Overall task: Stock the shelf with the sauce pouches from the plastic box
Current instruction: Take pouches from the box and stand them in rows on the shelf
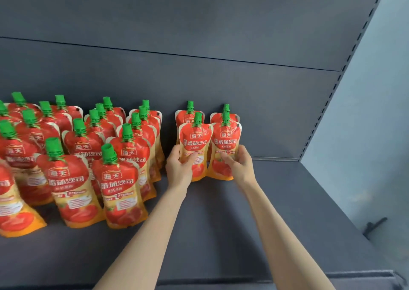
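Red and orange sauce pouches with green caps stand on a dark grey shelf (243,223). My left hand (179,168) grips one upright pouch (195,141) by its lower half. My right hand (240,164) grips a second upright pouch (226,142) just to its right. Both held pouches stand on the shelf, each in front of another pouch (188,116) near the back panel. Several rows of stocked pouches (115,179) fill the shelf's left side. The plastic box is out of view.
The shelf's grey back panel (199,79) rises behind the pouches. A perforated upright (327,103) bounds the shelf on the right, with a pale wall (376,112) beyond. Bare shelf surface lies right of and in front of my hands.
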`<state>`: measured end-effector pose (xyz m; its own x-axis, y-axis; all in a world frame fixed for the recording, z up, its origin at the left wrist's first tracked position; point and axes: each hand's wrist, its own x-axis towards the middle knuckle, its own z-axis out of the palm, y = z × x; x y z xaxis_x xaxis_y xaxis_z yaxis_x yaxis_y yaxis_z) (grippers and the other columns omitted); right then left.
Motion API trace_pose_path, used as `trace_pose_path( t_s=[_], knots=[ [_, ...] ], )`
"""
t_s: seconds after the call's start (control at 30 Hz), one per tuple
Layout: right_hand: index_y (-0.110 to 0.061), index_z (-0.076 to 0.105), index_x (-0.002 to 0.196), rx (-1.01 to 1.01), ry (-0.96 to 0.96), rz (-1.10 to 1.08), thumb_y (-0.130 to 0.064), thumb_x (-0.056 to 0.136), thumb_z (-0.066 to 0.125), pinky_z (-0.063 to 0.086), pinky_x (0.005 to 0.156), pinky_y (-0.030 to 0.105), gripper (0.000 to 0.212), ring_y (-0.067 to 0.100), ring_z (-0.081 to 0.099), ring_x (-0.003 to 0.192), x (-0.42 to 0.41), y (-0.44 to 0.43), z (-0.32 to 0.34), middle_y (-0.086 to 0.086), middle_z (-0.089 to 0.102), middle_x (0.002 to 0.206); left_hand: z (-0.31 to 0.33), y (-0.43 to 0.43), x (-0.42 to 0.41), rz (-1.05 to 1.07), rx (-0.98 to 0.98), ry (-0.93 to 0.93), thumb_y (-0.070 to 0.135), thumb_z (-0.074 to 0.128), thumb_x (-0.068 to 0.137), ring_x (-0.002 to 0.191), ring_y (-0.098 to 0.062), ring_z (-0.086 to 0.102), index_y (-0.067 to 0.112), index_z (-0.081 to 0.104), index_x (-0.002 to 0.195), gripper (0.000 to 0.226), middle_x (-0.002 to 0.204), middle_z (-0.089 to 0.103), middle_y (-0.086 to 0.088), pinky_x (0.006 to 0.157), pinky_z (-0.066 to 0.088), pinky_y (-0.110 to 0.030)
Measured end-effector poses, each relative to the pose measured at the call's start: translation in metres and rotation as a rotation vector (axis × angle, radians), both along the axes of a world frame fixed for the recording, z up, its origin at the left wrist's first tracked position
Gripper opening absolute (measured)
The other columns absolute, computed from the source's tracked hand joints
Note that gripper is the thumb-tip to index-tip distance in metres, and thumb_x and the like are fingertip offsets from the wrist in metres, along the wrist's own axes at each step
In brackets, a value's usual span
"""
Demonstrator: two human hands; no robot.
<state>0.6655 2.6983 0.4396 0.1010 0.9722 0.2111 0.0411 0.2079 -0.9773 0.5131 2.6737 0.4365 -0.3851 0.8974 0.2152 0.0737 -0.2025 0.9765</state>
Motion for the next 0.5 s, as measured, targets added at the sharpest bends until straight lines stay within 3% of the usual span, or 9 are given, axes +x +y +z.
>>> trace_pose_path(
  t_s=[0.17,0.33,0.4,0.5],
  knots=[
    [-0.021,0.053,0.089,0.045,-0.046,0.017,-0.012,0.084,0.069,0.052,0.065,0.017,0.019,0.009,0.066,0.077,-0.002,0.019,-0.007,0.003,0.068,0.09,-0.01,0.017,-0.006,-0.043,0.003,-0.007,0.018,0.068,0.084,0.1,-0.015,0.062,0.024,0.056,0.107,0.027,0.106,0.065,0.001,0.09,0.051,-0.042],
    [-0.014,0.049,0.11,0.015,-0.193,0.065,0.002,0.077,0.072,0.053,0.089,0.041,0.044,0.027,0.062,0.104,0.006,0.015,-0.027,0.014,0.062,0.114,-0.032,0.015,-0.006,-0.024,-0.108,0.036,0.021,0.077,0.074,0.107,-0.017,0.058,0.018,0.047,0.126,0.059,0.117,0.061,-0.001,0.092,0.049,-0.037],
    [-0.014,0.048,0.11,0.024,-0.242,0.043,0.001,0.074,0.075,0.053,0.088,0.037,0.047,0.025,0.062,0.103,0.006,0.013,-0.031,0.01,0.063,0.113,-0.035,0.016,-0.008,0.003,-0.073,0.067,0.018,0.078,0.073,0.103,-0.015,0.059,0.018,0.047,0.121,0.057,0.115,0.061,0.0,0.087,0.05,-0.033],
    [-0.015,0.046,0.11,0.017,-0.274,-0.028,-0.004,0.073,0.077,0.048,0.077,0.019,0.05,0.014,0.062,0.093,0.005,0.013,-0.032,-0.001,0.063,0.107,-0.035,0.017,-0.01,0.047,-0.045,0.136,0.017,0.077,0.074,0.096,-0.012,0.058,0.023,0.045,0.108,0.047,0.104,0.059,0.005,0.078,0.047,-0.023]
  ],
)
